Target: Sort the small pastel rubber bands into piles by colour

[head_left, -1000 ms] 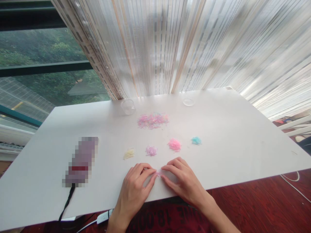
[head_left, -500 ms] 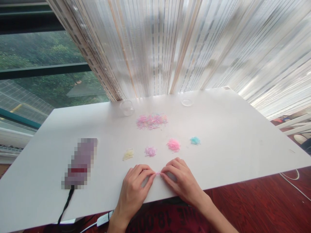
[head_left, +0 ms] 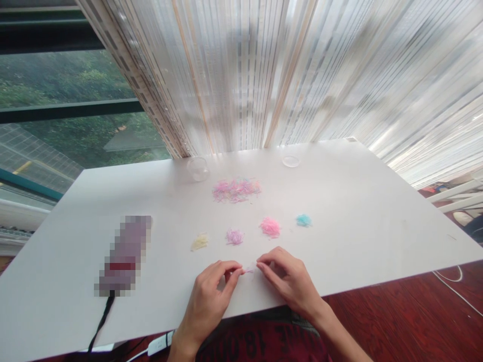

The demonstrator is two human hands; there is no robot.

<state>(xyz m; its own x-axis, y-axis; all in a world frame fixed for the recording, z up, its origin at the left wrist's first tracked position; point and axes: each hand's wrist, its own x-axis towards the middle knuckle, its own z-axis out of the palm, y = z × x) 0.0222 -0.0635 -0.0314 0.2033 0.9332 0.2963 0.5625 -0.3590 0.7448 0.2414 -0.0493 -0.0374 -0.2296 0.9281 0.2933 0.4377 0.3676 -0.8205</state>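
Observation:
Near the table's front edge, my left hand (head_left: 213, 291) pinches a few thin pink-purple strands (head_left: 248, 271) whose loose ends point right. Just right of them is my right hand (head_left: 289, 281), its thumb and forefinger nearly together; anything between those fingertips is too small to name. Beyond my hands lie small piles of strands: pale yellow (head_left: 199, 242), purple (head_left: 234, 237), pink (head_left: 270, 227) and turquoise (head_left: 304, 220). Farther back is a larger mixed pile (head_left: 236, 190), mostly pink and purple.
A clear cup (head_left: 198, 169) and a clear round lid (head_left: 291, 161) stand at the back of the white table (head_left: 358, 216). A blurred-out object (head_left: 126, 251) with a black cable lies at the left. A striped curtain (head_left: 241, 75) hangs behind.
My fingertips have moved apart. The strands that spanned both hands now stick out from my left fingers only, and my right hand has shifted slightly right.

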